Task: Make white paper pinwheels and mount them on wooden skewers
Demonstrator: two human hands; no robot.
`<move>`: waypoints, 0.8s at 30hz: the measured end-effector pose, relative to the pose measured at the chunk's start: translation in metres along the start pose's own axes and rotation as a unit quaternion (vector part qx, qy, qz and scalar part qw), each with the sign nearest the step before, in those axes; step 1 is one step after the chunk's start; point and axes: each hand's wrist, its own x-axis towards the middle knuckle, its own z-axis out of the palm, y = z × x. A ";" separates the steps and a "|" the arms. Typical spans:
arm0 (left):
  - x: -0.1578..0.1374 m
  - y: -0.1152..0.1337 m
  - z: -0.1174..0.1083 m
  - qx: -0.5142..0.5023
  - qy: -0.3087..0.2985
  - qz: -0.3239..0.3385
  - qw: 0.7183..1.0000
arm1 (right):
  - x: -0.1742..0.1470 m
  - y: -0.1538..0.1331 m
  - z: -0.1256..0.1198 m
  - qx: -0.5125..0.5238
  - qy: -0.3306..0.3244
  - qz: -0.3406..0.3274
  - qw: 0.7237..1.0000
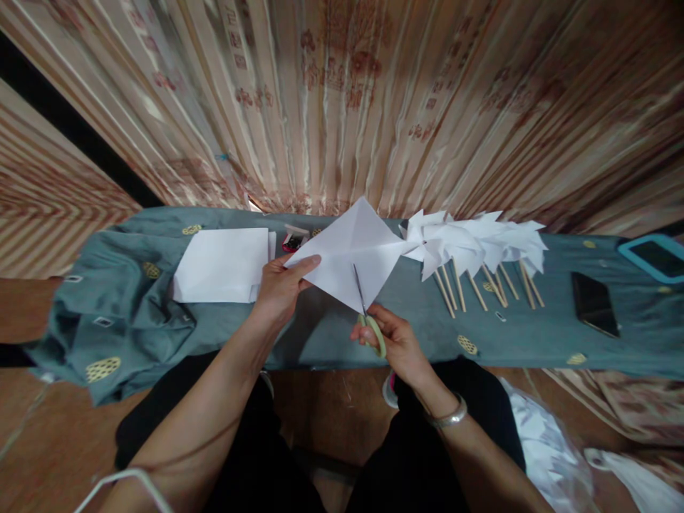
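A square sheet of white paper [350, 239], creased along its diagonals, is held up cornerwise above the cloth. My left hand [283, 285] pinches its left corner, thumb on top. In my right hand [392, 338] are scissors [371, 324] with pale green handles, my fingers through the loops. The blades point away from me and lie across the paper from its near corner toward the middle. To the left rests a stack of white paper [224, 267]. Several white paper pinwheels [475, 242] on wooden sticks lie in an overlapping row to the right.
A grey-green cloth [427, 342] covers the long narrow table. Behind the left hand sits a small red box [293, 240] with dark contents. A black phone [595, 303] and a blue-framed device [655, 256] lie at right. Patterned curtains [342, 107] hang behind; a clear bag [550, 442] with white paper pieces stands lower right.
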 end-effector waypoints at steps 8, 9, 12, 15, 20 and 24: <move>-0.002 0.000 0.000 -0.001 -0.001 -0.009 1.000 | 0.000 -0.001 -0.001 -0.008 -0.004 0.007 1.000; -0.002 0.000 0.001 -0.002 -0.002 -0.011 1.000 | 0.000 -0.001 -0.002 -0.012 -0.007 0.005 1.000; -0.003 0.000 0.002 -0.003 0.000 -0.012 1.000 | 0.000 -0.003 -0.002 -0.021 -0.015 0.000 1.000; -0.004 -0.001 0.002 0.001 0.005 -0.009 1.000 | 0.000 -0.004 -0.002 -0.019 -0.012 0.004 1.000; -0.003 -0.002 0.000 0.003 0.000 -0.008 1.000 | 0.000 -0.003 -0.001 -0.008 -0.004 0.009 1.000; -0.003 -0.004 0.000 -0.002 -0.004 -0.009 1.000 | 0.000 -0.003 0.000 -0.006 -0.001 0.010 1.000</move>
